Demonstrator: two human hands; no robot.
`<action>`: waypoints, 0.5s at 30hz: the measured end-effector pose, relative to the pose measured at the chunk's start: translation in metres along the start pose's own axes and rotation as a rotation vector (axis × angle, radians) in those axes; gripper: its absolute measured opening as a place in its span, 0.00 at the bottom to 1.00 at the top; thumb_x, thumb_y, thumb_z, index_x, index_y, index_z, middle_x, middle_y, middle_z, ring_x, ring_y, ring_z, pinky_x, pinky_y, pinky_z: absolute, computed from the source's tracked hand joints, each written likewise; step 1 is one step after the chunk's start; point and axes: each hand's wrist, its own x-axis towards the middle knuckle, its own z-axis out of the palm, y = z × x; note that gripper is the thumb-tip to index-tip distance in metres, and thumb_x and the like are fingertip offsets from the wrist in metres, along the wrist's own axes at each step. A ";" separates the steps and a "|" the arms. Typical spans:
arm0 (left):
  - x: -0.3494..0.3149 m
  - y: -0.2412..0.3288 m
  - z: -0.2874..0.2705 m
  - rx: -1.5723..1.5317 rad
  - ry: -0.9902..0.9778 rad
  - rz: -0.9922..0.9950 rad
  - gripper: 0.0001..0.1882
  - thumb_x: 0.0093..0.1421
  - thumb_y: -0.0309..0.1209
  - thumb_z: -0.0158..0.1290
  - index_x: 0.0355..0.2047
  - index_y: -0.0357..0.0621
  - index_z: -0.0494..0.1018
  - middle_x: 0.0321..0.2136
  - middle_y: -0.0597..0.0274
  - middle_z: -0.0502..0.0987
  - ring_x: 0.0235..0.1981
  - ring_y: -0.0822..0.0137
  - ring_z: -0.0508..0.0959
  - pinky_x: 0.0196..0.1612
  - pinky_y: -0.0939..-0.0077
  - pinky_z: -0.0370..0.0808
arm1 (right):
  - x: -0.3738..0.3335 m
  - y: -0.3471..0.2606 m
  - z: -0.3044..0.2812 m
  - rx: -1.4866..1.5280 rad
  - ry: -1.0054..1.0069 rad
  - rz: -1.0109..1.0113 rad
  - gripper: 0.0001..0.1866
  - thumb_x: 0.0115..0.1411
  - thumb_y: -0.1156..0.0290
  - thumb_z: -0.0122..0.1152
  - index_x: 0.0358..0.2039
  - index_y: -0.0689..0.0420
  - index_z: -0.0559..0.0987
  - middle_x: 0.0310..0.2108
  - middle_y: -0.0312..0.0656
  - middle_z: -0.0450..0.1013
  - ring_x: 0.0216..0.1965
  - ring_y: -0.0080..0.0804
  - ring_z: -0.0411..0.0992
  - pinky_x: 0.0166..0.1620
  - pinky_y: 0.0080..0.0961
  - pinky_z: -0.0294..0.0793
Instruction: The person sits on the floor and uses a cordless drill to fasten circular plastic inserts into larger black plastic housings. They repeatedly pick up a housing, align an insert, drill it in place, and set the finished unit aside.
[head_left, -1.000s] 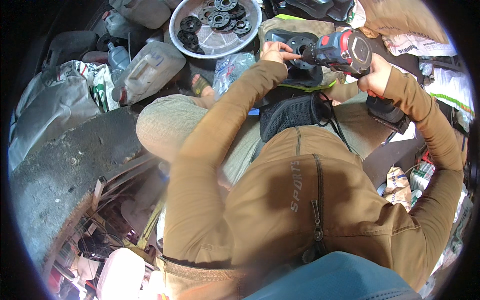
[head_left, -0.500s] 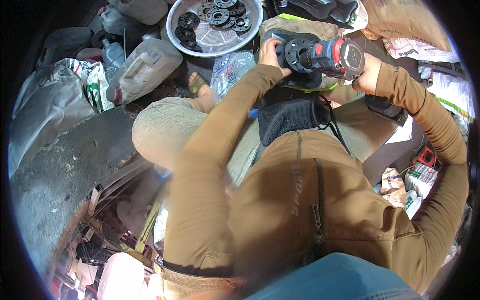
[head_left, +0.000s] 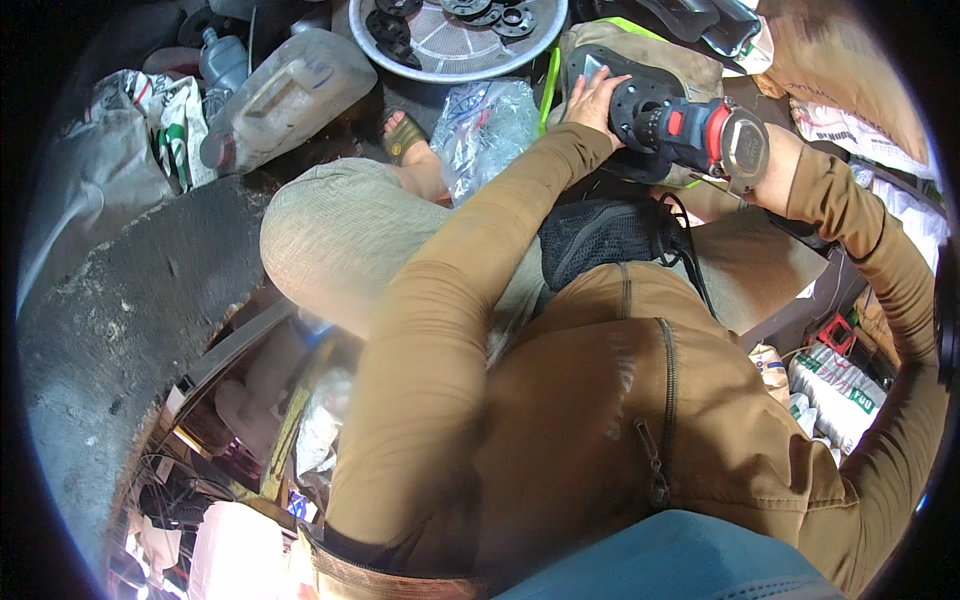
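My right hand point(head_left: 777, 168) is wrapped round the rear of a blue, red and black cordless drill point(head_left: 690, 135), most of its grip hidden from sight. The drill's front end meets a black round flange with holes point(head_left: 628, 112). Behind that flange lies a dark flat plate point(head_left: 655, 66), on a beige cushion-like pad point(head_left: 692, 62) with bright yellow-green edging. My left hand point(head_left: 594, 108) rests against the plate beside the flange, its fingers stretched out and apart.
A pale mesh basket point(head_left: 455, 73) with several black flanges stands ahead. Beside it lie a clear plastic bag point(head_left: 485, 135) and a large translucent jug point(head_left: 295, 95). A dark curved slab point(head_left: 130, 290) is on the left. Sacks point(head_left: 850, 70) crowd the far right.
The view has shifted, so the basket sits higher and things ahead sit further right. My left fingers are straighter on the plate. The drill stays in my right hand, against the flange.
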 end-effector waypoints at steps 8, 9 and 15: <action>-0.002 0.003 -0.004 0.023 -0.022 -0.047 0.46 0.35 0.39 0.68 0.56 0.53 0.59 0.56 0.48 0.62 0.63 0.57 0.54 0.66 0.58 0.41 | 0.009 0.011 0.005 -0.166 -0.005 -0.200 0.17 0.40 0.75 0.58 0.36 0.59 0.75 0.32 0.51 0.74 0.35 0.48 0.72 0.39 0.35 0.72; -0.002 0.002 -0.004 0.013 -0.012 -0.039 0.45 0.36 0.39 0.67 0.56 0.53 0.59 0.56 0.49 0.62 0.63 0.57 0.54 0.66 0.58 0.41 | 0.009 0.012 0.007 -0.188 0.005 -0.223 0.17 0.40 0.75 0.59 0.36 0.59 0.75 0.32 0.51 0.74 0.35 0.48 0.72 0.39 0.35 0.72; 0.008 -0.008 0.005 0.039 0.008 -0.004 0.47 0.33 0.41 0.69 0.55 0.53 0.60 0.55 0.51 0.64 0.62 0.56 0.56 0.64 0.55 0.45 | -0.013 -0.009 -0.001 0.331 -0.070 0.346 0.18 0.39 0.79 0.58 0.36 0.60 0.75 0.29 0.47 0.73 0.31 0.34 0.72 0.38 0.28 0.71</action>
